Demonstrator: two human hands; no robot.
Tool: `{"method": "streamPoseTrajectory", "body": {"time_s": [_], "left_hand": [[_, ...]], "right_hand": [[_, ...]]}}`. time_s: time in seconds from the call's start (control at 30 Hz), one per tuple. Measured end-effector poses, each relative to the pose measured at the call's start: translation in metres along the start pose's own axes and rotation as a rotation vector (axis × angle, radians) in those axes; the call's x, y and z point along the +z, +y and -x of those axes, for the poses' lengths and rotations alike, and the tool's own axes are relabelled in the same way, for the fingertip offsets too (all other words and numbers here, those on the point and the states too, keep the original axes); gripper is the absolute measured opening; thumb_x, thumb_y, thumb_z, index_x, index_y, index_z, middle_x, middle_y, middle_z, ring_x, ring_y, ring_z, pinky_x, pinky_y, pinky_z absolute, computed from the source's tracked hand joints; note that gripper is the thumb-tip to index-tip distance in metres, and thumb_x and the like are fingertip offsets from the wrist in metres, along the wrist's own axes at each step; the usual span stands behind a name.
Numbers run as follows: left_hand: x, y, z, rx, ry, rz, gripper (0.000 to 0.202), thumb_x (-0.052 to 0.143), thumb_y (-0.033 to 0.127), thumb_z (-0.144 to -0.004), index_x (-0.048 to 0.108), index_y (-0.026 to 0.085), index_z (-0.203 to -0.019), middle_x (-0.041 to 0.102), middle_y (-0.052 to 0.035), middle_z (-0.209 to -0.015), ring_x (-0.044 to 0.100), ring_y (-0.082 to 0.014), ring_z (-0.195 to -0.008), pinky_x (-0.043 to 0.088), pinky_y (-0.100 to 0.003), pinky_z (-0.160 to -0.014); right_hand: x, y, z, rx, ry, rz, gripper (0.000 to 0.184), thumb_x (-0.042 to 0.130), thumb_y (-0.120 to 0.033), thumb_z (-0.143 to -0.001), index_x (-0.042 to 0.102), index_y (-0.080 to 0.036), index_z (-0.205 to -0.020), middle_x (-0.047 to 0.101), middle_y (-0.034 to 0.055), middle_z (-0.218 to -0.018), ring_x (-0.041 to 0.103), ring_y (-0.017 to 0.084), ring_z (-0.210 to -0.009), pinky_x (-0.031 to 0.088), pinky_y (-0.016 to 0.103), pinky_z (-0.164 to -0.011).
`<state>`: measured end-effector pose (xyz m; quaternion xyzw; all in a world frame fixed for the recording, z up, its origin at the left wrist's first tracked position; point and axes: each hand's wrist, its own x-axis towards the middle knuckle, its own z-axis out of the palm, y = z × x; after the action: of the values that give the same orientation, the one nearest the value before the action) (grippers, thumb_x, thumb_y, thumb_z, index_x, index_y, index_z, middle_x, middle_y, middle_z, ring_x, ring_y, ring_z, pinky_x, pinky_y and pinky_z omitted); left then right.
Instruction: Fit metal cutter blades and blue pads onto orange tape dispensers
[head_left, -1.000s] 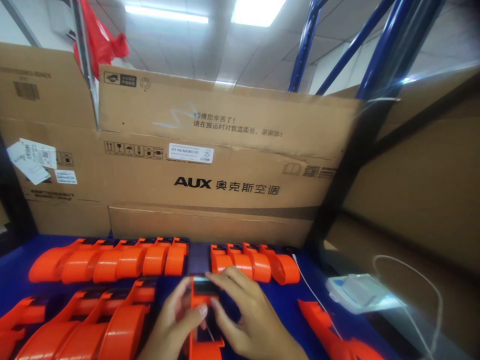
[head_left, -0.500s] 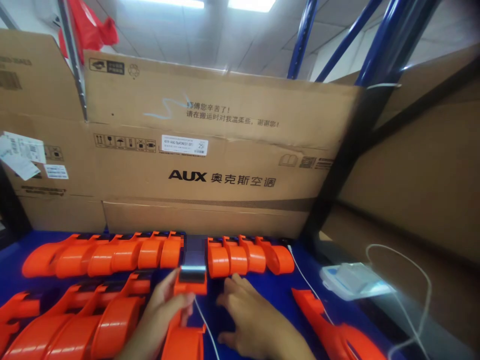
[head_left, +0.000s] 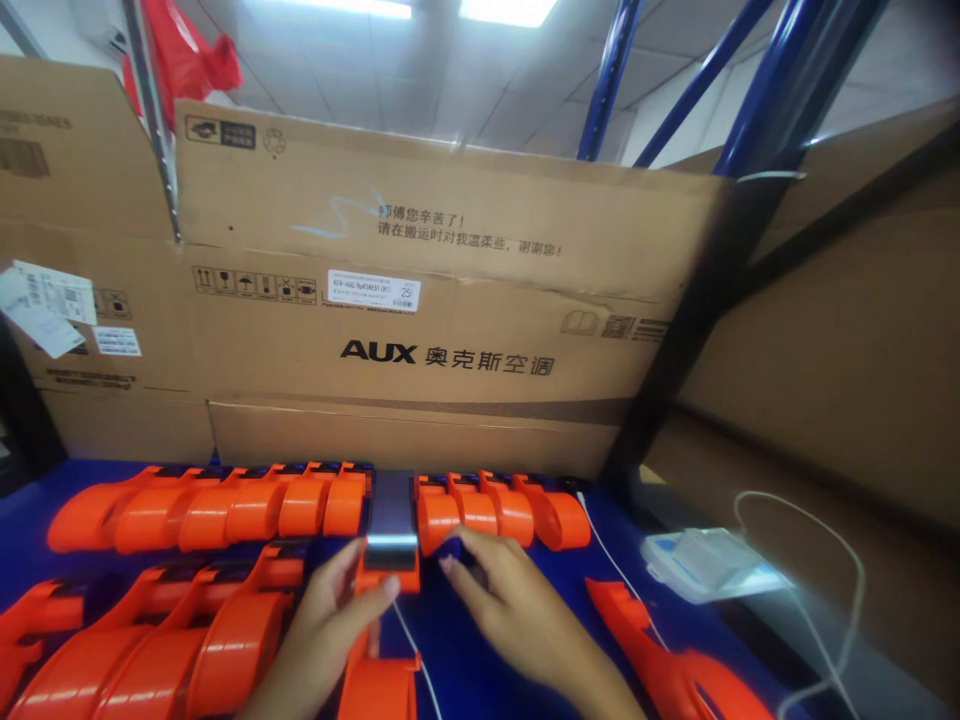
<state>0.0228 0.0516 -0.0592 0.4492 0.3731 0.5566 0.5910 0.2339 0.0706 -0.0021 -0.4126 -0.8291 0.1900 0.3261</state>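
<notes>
My left hand (head_left: pixel 330 620) is closed around an orange tape dispenser (head_left: pixel 381 690), its thumb across the orange front. A serrated metal strip (head_left: pixel 391 545) and a dark flat panel (head_left: pixel 392 508) show at the dispenser's upper end. Just to the right, my right hand (head_left: pixel 510 605) pinches a small dark blue piece (head_left: pixel 451 547) between thumb and fingers. That piece is mostly hidden by the fingers, and its exact kind cannot be made out. It is apart from the held dispenser.
Orange tape dispensers (head_left: pixel 251 512) line the back of the blue surface (head_left: pixel 465 670). Several larger-looking ones (head_left: pixel 157 670) lie front left, another (head_left: pixel 697 670) front right. A clear plastic box (head_left: pixel 709 563) and white cable (head_left: pixel 859 590) are at right. Cardboard (head_left: pixel 465 310) stands behind.
My right hand has closed from spread fingers into a pinch on the small dark blue piece. My left hand still grips the tape dispenser, and the view has shifted slightly.
</notes>
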Motion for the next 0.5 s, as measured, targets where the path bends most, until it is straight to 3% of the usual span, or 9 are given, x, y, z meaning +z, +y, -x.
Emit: {"method": "streamPoseTrajectory", "body": {"time_s": [0.13,0.23,0.4,0.5], "left_hand": [[0.002,0.001,-0.001,0.013,0.007,-0.046,0.033,0.078,0.036,-0.081,0.072,0.018,-0.108,0.067,0.001,-0.071,0.051,-0.0085,-0.051,0.044,-0.02,-0.05],[0.002,0.0,-0.004,0.026,0.027,-0.069,0.036,0.078,0.038,-0.079,0.072,0.017,-0.108,0.068,-0.0002,-0.073,0.05,-0.0086,-0.051,0.043,-0.02,-0.048],[0.001,0.001,-0.005,0.0,0.035,-0.094,0.045,0.077,0.042,-0.079,0.069,0.016,-0.116,0.062,0.003,-0.062,0.046,-0.0084,-0.047,0.039,-0.019,-0.045],[0.0,0.002,-0.005,0.006,0.024,-0.106,0.045,0.077,0.043,-0.079,0.069,0.017,-0.115,0.064,0.0022,-0.064,0.047,-0.0088,-0.046,0.039,-0.02,-0.044]], "right_hand": [[0.003,-0.001,-0.002,0.053,-0.008,-0.18,0.026,0.046,-0.031,-0.103,0.062,-0.024,-0.123,0.071,0.0061,-0.11,0.066,0.024,-0.102,0.052,0.04,-0.092],[0.012,-0.001,0.0,0.062,0.091,-0.184,0.036,0.052,-0.034,-0.101,0.055,-0.026,-0.136,0.065,0.0086,-0.129,0.059,0.027,-0.12,0.046,0.046,-0.103],[0.017,-0.001,0.006,0.05,0.075,-0.178,0.03,0.041,-0.034,-0.104,0.062,-0.023,-0.123,0.07,0.0062,-0.102,0.065,0.022,-0.097,0.05,0.042,-0.096],[0.016,-0.002,0.007,0.063,0.043,-0.154,0.031,0.038,-0.034,-0.105,0.06,-0.023,-0.124,0.068,0.0061,-0.103,0.063,0.022,-0.1,0.048,0.042,-0.098]]}}
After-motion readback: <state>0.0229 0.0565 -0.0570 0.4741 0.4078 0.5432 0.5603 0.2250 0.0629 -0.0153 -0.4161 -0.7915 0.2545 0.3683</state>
